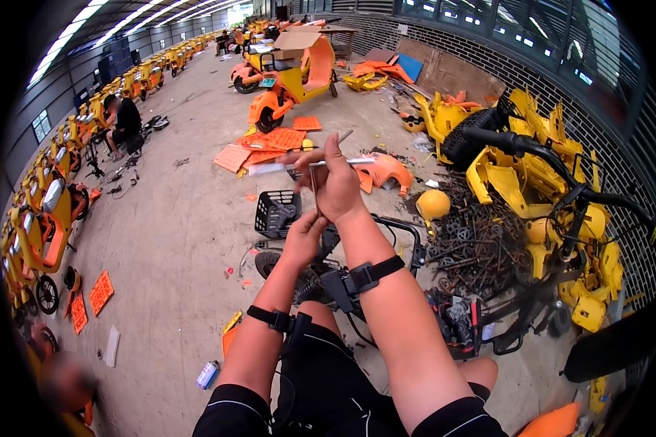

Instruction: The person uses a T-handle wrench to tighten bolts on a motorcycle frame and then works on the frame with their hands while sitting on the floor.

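Note:
Both my hands are raised over a stripped black scooter frame (375,233). My left hand (302,237) pinches the lower end of a thin upright metal rod (315,193). Just above it, my right hand (335,182) has its thumb up and fingers curled around slim metal tools, including a silvery crosswise bar (361,161); whether these join the upright rod I cannot tell. A black plastic basket (270,211) lies behind my left hand. The frame's wheel (268,264) shows below, partly hidden by my forearm.
Rusty metal parts (474,251), yellow body panels (503,186) and black handlebars (532,146) crowd the right. Orange panels (270,146) and an orange-yellow scooter (291,80) stand or lie ahead. Scooters (55,218) line the left; a person (124,124) sits nearby. A can (207,374) lies low left.

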Demonstrator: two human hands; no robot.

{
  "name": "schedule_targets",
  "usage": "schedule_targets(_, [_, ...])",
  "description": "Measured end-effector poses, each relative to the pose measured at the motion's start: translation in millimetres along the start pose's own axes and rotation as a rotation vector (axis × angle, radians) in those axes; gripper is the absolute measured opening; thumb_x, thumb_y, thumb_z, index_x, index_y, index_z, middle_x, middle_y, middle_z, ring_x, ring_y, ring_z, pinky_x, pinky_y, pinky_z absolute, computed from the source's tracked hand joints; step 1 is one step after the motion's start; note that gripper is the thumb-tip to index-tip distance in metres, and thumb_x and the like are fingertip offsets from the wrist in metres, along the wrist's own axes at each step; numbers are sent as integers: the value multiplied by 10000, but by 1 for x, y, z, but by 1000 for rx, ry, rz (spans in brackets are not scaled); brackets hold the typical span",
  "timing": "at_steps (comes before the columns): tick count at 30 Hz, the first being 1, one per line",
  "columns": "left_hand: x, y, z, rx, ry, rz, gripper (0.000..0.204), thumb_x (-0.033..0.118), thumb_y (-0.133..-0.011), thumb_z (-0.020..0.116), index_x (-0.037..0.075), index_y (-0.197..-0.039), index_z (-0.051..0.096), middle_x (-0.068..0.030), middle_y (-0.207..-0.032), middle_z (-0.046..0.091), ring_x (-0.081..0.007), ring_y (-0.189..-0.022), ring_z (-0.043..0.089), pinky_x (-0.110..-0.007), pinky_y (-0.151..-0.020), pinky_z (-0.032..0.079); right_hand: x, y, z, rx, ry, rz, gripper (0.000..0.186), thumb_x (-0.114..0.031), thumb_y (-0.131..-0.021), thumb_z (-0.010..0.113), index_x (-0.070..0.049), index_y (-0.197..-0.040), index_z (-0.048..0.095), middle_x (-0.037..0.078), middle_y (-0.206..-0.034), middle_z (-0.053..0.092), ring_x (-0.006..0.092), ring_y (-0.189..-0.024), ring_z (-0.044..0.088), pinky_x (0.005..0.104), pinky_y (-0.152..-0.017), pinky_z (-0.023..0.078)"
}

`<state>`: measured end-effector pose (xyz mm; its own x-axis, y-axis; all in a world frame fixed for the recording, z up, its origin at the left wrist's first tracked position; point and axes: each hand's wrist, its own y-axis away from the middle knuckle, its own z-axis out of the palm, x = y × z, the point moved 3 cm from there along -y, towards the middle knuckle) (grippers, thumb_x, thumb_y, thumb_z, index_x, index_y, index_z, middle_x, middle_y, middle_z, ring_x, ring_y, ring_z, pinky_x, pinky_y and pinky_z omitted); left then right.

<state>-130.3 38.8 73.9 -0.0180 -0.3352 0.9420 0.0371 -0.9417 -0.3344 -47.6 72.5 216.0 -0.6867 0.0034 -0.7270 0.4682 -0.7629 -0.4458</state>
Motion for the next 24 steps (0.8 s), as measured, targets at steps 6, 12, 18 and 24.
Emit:
schedule_targets(6, [2,-7,-6,46,-146,-18,170,59,-979,573,-22,-1096,667,9,-900,659,-57,-809,542,-232,-726,451,9,0,-15,194,158,-103,595,-560,-992,489,-9,-1199,580,147,-1055,691,152,-886,656,276,-701,511])
schedule_targets(12, [-6,-19,-2,148,-33,-42,166,74,-955,604,-31,-1054,686,-18,-857,678,-73,-763,569,-248,-687,472,48,53,-69,303,688,-61,473,-337,-957,649,5,-1271,561,124,-1129,662,191,-1009,634,315,-854,501])
schedule_targets(18, [-9,-30,-2,216,-56,-47,202,81,-967,582,-45,-1073,697,-18,-878,695,-66,-773,576,-247,-673,472,42,38,-51,494,1149,-131,348,-268,-861,740,1,-1068,662,163,-968,702,272,-841,683,370,-771,526])
schedule_targets(24, [-10,-39,-8,296,-70,-158,224,90,-928,637,-61,-1084,687,-50,-897,712,-65,-698,582,-238,-610,470,50,5,-68,531,1133,-68,280,-203,-882,728,41,-1001,662,114,-834,697,186,-755,665,328,-709,529])
